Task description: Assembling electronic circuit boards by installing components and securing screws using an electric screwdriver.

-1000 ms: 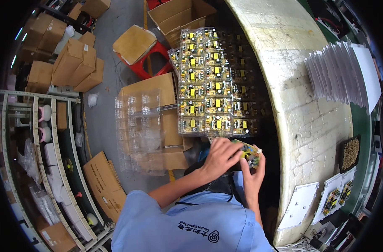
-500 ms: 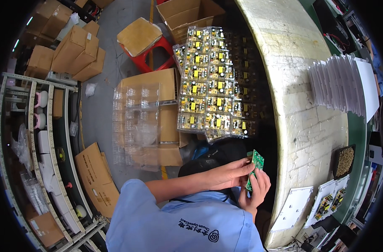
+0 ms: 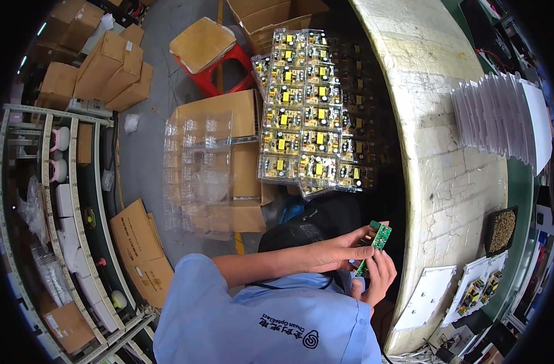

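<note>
Circuit board, a single one with its green face showing, was held aslant between the two hands in the head view, just left of the worktop. The left hand had its thumb and fingers pinched on the board's left edge; the right hand had its fingers bent around the lower part. Both hid portions of it.

Above the hands, overlapping clear trays carried more boards with yellow blocks: two bright columns of seven each, and a third column too shadowed to count. To the left, clear compartmented plastic lay over a cardboard box. One red stool, topped with one tan slab, stood beside one open carton.

Along the worktop were one dark tray filled with small brown pieces, one stack of white sheets, and two white panels, the farther one bearing two assemblies with yellow parts. At far left, one metal rack held two pink-and-white round items, among other goods.
</note>
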A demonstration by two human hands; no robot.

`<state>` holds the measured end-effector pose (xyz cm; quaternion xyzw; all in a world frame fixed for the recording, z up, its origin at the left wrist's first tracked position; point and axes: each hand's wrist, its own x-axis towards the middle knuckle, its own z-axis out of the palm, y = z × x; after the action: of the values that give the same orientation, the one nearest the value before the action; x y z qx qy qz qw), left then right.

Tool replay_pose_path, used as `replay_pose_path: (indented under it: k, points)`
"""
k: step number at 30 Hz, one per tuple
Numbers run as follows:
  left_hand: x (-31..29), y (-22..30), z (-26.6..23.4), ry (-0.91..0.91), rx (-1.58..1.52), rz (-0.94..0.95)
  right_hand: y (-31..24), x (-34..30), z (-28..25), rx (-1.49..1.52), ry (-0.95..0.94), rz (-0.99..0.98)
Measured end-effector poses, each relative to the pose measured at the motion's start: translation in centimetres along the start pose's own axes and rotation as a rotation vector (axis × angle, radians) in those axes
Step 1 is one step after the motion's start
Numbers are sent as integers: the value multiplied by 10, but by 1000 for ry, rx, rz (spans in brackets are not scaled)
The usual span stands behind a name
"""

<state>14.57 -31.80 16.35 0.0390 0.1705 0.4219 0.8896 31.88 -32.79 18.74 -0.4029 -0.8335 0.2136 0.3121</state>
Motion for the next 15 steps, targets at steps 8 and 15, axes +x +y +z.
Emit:
replay_pose_path:
  k: [8, 15]
  points:
    - [5, -6, 4, -73, 596, 163, -2, 15, -13, 150, 214, 341]
    - [-8, -6, 14, 68, 1031, 341, -7, 19, -20, 415, 119, 471]
